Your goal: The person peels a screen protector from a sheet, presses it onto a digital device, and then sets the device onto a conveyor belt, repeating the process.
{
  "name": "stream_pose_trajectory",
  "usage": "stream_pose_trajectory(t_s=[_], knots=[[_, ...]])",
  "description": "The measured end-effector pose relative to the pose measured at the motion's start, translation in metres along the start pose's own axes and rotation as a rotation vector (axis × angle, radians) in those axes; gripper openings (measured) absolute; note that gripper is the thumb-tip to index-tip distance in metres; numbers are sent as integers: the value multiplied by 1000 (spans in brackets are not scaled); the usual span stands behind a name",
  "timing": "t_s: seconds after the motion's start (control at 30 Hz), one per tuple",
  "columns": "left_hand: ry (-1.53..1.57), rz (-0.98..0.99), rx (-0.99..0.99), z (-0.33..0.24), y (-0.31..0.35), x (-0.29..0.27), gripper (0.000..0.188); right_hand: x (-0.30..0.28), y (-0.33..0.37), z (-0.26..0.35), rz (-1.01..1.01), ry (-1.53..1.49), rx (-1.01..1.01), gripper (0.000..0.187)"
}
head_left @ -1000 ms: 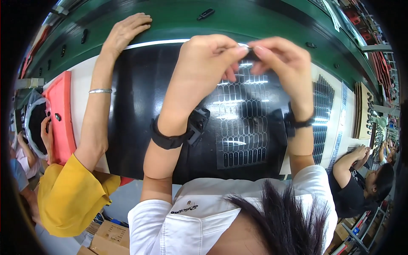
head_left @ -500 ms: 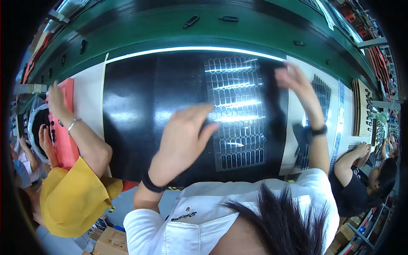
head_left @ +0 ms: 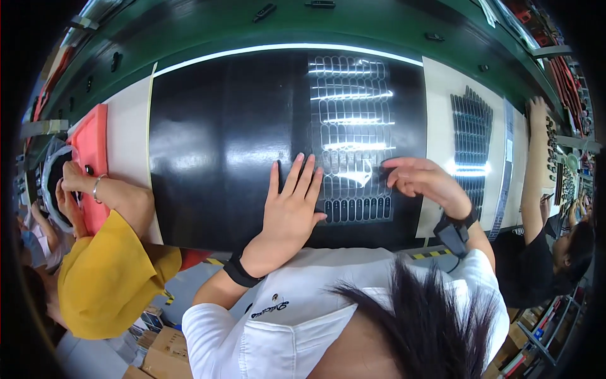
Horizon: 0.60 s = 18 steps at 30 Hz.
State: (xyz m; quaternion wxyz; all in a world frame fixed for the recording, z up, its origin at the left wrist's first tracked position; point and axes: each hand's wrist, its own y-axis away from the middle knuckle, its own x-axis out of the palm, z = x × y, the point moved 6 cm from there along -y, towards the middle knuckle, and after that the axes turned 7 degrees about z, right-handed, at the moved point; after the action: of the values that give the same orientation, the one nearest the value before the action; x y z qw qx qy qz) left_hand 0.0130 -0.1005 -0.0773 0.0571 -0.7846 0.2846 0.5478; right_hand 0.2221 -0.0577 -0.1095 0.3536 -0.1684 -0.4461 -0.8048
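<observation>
A clear plastic sheet (head_left: 358, 170) with rows of rounded outlines lies on the glossy black mat (head_left: 196, 145). Dark oval pieces (head_left: 358, 210) fill its nearest row. My left hand (head_left: 291, 205) is spread palm down at the sheet's left edge, holding nothing. Beside the right edge is my right hand (head_left: 432, 183), index finger stretched left toward the sheet and the other fingers loosely bent. Nothing shows in its grasp. A small dark patch by its fingertips could be shadow or reflection. A black band circles my left wrist; a black watch-like device is on the right.
Across the far side runs a green conveyor belt (head_left: 208, 31) carrying several small black devices. Dark-celled sheets (head_left: 472, 132) lie on the white surface to the right. A co-worker in yellow (head_left: 104, 287) works at a pink tray (head_left: 96, 148) on the left; another in black sits right.
My right hand has come back from the belt side to the sheet's right edge. My left hand has lowered and flattened by its left edge. The right co-worker's arm now reaches toward the belt.
</observation>
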Motion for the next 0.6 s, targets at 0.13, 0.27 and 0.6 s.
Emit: stream_pose_trajectory(t_s=[0.13, 0.27, 0.6], knots=[[5, -33, -27, -3, 8, 6, 69, 2, 28, 15, -336, 287, -340, 40], [6, -58, -26, -8, 12, 10, 69, 11, 42, -5, -258, -42, -346, 41], [-43, -89, -26, -21, 6, 19, 70, 19, 4, -21, -127, 364, -234, 23]])
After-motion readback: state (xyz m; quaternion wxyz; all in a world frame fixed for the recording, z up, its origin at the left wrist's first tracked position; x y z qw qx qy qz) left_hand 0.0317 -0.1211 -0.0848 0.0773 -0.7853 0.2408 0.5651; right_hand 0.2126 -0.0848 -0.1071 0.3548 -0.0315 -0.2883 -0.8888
